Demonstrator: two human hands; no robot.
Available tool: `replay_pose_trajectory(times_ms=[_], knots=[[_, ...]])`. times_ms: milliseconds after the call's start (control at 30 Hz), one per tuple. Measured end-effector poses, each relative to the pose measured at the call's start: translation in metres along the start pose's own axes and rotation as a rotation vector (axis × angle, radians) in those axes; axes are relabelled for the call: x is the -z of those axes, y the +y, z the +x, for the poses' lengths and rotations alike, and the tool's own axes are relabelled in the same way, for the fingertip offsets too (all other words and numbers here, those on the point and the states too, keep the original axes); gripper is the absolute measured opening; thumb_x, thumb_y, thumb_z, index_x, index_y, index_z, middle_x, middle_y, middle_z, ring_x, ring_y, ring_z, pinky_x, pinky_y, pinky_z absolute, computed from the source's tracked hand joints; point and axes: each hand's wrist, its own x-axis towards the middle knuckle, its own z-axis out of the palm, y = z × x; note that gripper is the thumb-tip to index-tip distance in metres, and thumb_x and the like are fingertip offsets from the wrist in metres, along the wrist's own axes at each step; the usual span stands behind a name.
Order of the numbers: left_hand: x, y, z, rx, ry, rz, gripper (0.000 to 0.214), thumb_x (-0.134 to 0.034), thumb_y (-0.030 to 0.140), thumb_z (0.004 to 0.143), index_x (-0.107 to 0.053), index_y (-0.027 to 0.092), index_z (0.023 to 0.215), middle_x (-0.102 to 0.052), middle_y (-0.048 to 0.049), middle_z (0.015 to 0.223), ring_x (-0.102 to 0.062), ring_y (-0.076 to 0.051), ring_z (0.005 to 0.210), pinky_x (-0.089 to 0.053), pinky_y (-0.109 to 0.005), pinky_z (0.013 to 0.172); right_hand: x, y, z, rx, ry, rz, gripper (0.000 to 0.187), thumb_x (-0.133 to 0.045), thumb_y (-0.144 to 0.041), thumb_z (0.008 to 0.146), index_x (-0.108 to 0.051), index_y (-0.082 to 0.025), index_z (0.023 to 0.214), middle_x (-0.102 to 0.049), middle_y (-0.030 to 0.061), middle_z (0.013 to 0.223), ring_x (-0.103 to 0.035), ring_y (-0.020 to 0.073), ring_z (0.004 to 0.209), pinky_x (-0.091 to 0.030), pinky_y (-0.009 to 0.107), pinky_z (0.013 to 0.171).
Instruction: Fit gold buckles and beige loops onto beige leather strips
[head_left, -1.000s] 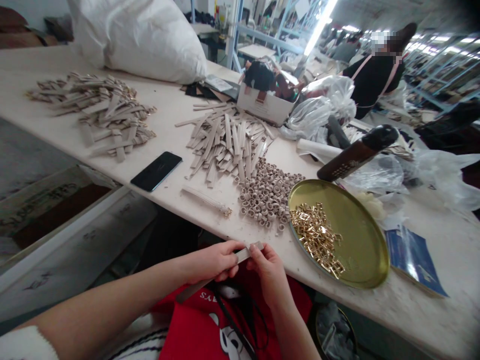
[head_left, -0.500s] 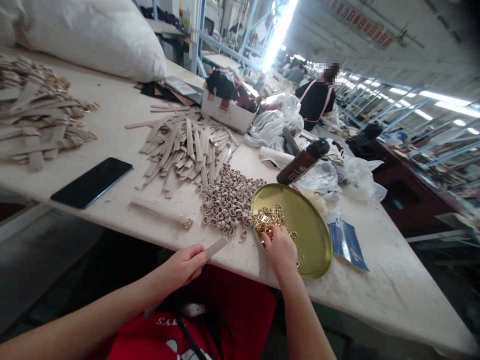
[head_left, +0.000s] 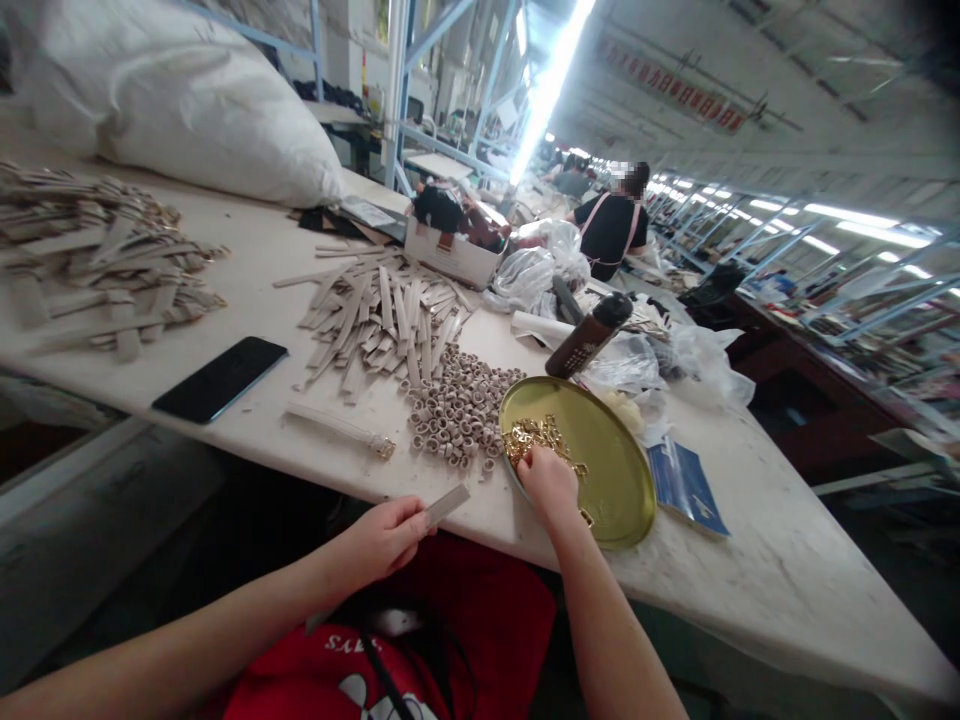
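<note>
My left hand is closed on a flat beige strap, whose end sticks out past the fingertips over the table edge. Over the near left part of a gold-coloured round tray, my right hand has its fingers curled together at a heap of small gold buckles. Whatever the right fingertips hold is hidden. Left of the tray lies a pile of small beige loops. One strap with a gold buckle rests on the table nearby.
Beyond the loops is a heap of loose straps. A phone, buckled straps and a white sack occupy the left. A dark bottle, a blue booklet and a box surround the tray. A person is farther back.
My right hand has shifted slightly left, and its fingers are drawn closer together at the buckles. The left hand still holds the strap. The camera view has shifted a little.
</note>
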Motion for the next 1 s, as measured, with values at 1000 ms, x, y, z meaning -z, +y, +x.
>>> replay_pose_trajectory(times_ms=[1000], knots=[[0.018, 0.008, 0.003, -0.025, 0.124, 0.449, 0.024, -0.039, 0.032, 0.077, -0.056, 0.015, 0.071, -0.044, 0.0046, 0.055, -0.039, -0.01, 0.052, -0.025, -0.021, 0.047, 0.015, -0.081, -0.078, -0.2, -0.567, 1.604, 0.026, -0.07, -0.033, 0.067, -0.054, -0.022, 0.085, -0.063, -0.0032, 0.074, -0.058, 0.0128, 0.071, -0.046, 0.027, 0.07]])
